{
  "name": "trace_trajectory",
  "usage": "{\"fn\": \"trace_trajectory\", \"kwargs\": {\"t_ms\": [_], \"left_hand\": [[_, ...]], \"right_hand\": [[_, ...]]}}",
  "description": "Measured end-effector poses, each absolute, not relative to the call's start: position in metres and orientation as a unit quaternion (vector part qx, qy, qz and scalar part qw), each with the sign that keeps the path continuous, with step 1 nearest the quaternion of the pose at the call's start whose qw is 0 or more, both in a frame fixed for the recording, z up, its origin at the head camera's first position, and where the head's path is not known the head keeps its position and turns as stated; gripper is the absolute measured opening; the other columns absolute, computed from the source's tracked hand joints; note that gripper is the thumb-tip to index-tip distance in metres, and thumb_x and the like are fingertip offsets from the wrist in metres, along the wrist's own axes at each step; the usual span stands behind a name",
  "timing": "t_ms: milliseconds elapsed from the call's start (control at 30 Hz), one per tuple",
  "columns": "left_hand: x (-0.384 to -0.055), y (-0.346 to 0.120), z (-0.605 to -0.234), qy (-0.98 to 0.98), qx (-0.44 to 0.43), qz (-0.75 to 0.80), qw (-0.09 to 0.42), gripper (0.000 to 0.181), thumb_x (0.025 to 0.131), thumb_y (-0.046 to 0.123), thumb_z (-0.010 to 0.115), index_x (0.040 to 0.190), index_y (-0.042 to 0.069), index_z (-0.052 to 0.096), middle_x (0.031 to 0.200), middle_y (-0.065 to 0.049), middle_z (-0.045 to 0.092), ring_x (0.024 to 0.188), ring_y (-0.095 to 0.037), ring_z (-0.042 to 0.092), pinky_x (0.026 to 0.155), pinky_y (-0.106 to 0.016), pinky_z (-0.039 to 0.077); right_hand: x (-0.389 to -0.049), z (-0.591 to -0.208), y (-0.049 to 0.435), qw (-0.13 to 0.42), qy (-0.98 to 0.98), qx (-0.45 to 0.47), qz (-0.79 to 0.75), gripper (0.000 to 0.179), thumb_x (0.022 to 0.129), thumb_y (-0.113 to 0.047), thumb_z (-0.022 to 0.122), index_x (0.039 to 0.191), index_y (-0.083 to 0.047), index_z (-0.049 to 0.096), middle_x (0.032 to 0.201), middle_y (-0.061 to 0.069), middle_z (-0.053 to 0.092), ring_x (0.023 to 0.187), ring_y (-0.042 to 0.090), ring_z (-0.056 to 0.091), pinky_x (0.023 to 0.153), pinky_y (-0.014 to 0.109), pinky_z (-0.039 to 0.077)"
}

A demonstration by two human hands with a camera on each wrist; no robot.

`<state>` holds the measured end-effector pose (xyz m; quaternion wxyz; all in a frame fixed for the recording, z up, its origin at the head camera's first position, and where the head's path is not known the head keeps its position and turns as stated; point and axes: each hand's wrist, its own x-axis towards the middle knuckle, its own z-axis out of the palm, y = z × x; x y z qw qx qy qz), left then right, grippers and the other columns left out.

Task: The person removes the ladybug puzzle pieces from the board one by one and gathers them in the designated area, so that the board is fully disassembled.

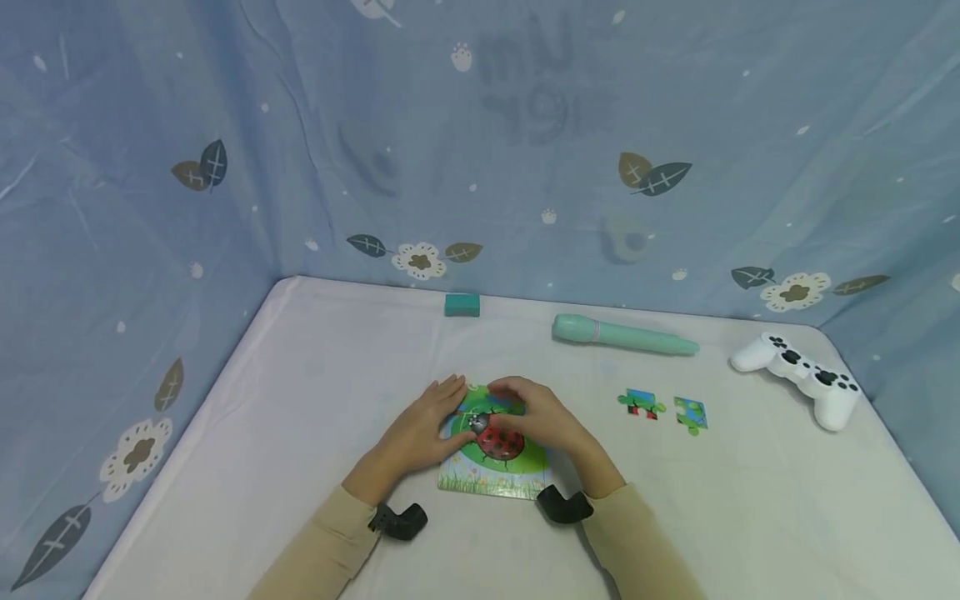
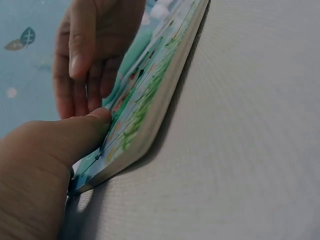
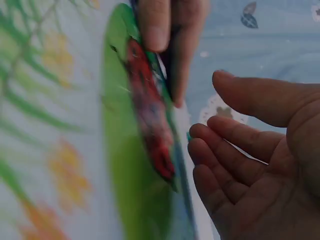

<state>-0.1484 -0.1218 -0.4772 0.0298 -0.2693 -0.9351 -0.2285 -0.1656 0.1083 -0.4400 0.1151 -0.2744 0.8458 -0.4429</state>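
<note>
A square ladybug picture board (image 1: 491, 481) with a thick pale edge (image 2: 165, 110) lies in front of me. My left hand (image 1: 416, 429) rests along its left side, straight fingers at the upper left corner and thumb (image 2: 82, 132) over the printed face. My right hand (image 1: 551, 421) arches over the upper right part, hiding some of it; in the right wrist view its loosely bent fingers (image 3: 220, 175) and thumb hold nothing. The red ladybug (image 3: 150, 110) shows between both hands. Right of the board, two jigsaw pieces (image 1: 642, 403) (image 1: 691, 414) lie apart from each other.
At the back of the white table (image 1: 315, 358) sits a small teal block (image 1: 462, 305). A mint-green microphone-shaped object (image 1: 626, 335) lies to its right. A white game controller (image 1: 798, 375) is at the far right. Blue patterned cloth (image 1: 510, 167) hangs behind and beside the table.
</note>
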Motion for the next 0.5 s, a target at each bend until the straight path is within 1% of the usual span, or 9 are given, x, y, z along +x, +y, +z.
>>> {"fn": "trace_trajectory", "kwargs": {"t_ms": [100,200,333,500], "left_hand": [[-0.148,-0.121,-0.477,-0.935,-0.267,-0.23,0.026,0.078,0.087,0.053,0.06,0.142,0.001,0.041,0.151,-0.011,0.036,0.141,-0.023,0.031,0.118,-0.039,0.023],[-0.148,-0.122,-0.476,-0.936,-0.264,-0.233,0.023,0.078,0.087,0.052,0.06,0.142,0.001,0.041,0.151,-0.011,0.035,0.141,-0.023,0.031,0.119,-0.039,0.023],[-0.148,-0.122,-0.476,-0.935,-0.262,-0.237,0.026,0.078,0.087,0.052,0.061,0.142,0.0,0.041,0.15,-0.011,0.036,0.141,-0.023,0.032,0.118,-0.039,0.023],[-0.149,-0.122,-0.477,-0.934,-0.264,-0.242,0.027,0.078,0.086,0.052,0.062,0.142,0.001,0.041,0.15,-0.011,0.036,0.14,-0.023,0.032,0.118,-0.04,0.023]], "right_hand": [[-0.165,-0.446,0.103,0.116,0.852,-0.276,-0.43,0.04,0.089,-0.019,0.066,0.123,0.0,0.057,0.118,0.012,0.063,0.108,0.027,0.06,0.094,0.043,0.051],[-0.164,-0.45,0.099,0.109,0.858,-0.279,-0.418,0.035,0.089,-0.017,0.067,0.119,-0.001,0.059,0.112,0.009,0.062,0.1,0.022,0.059,0.087,0.037,0.054],[-0.161,-0.455,0.094,0.088,0.867,-0.289,-0.397,0.032,0.088,-0.016,0.068,0.116,-0.002,0.061,0.108,0.007,0.058,0.096,0.018,0.056,0.083,0.031,0.053],[-0.159,-0.459,0.09,0.059,0.882,-0.293,-0.364,0.028,0.087,-0.016,0.069,0.111,-0.004,0.063,0.106,0.007,0.056,0.092,0.016,0.051,0.078,0.027,0.05]]}}
